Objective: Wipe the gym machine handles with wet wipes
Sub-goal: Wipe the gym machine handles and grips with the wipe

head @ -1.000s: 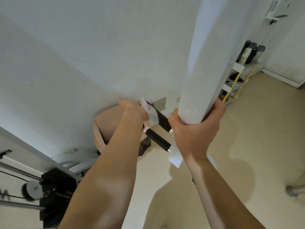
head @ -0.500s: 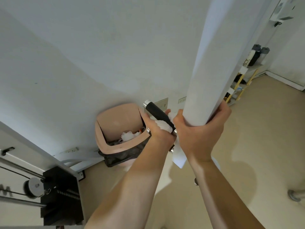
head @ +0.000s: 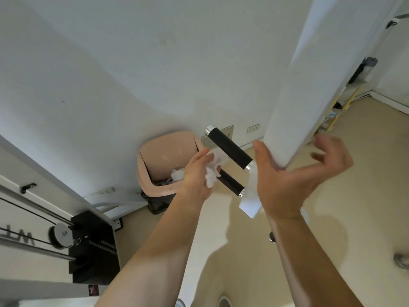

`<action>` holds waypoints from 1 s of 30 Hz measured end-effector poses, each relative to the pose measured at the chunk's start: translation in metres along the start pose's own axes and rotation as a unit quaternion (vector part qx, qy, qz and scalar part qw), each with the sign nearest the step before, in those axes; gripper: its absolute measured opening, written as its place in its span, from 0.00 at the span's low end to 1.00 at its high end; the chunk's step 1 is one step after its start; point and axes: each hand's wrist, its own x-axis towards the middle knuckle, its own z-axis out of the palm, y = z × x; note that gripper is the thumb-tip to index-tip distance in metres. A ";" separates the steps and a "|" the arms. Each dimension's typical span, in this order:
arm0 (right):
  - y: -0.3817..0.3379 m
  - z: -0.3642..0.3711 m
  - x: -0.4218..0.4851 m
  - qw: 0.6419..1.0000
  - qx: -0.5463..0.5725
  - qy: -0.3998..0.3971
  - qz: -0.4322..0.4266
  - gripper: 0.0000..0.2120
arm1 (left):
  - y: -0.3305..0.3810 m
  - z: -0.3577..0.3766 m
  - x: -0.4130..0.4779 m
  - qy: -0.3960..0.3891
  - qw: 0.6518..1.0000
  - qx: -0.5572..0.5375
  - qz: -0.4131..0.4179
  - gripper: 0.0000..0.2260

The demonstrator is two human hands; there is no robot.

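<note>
Two black handles with silver end caps stick out leftward from the lower end of a white machine arm point(head: 309, 89). The upper handle point(head: 230, 149) is bare. The lower handle point(head: 231, 182) lies just below it. My left hand point(head: 197, 173) holds a crumpled white wet wipe point(head: 213, 171) against the left end of the lower handle. My right hand point(head: 287, 180) is open, fingers spread, just off the machine arm's lower end and gripping nothing.
A pink waste bin point(head: 163, 165) with used wipes stands against the wall, behind my left hand. A black weight stack with pulley and cables point(head: 88, 242) is at lower left. A shelf rack point(head: 340, 103) stands at far right on the beige floor.
My right hand has let go of the white machine arm and opened. My left hand with the wipe slid off the upper handle down to the lower one.
</note>
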 end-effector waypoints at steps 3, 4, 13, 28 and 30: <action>-0.011 -0.025 -0.039 0.995 -0.032 -0.040 -0.084 0.21 | 0.006 -0.021 -0.008 -0.026 0.993 0.094 0.061 0.16; -0.015 -0.031 -0.058 0.991 -0.022 -0.101 -0.084 0.14 | 0.006 -0.029 -0.008 -0.042 0.989 0.119 0.077 0.16; -0.042 0.033 -0.109 0.751 0.160 -0.407 0.495 0.05 | 0.011 -0.073 -0.019 -0.182 0.953 0.217 0.107 0.12; -0.024 0.052 -0.104 0.645 0.220 -0.424 0.597 0.04 | 0.035 -0.089 -0.005 0.002 0.931 0.295 0.215 0.13; -0.020 0.053 -0.108 0.653 0.195 -0.440 0.584 0.04 | 0.030 -0.088 -0.001 0.017 0.925 0.304 0.226 0.13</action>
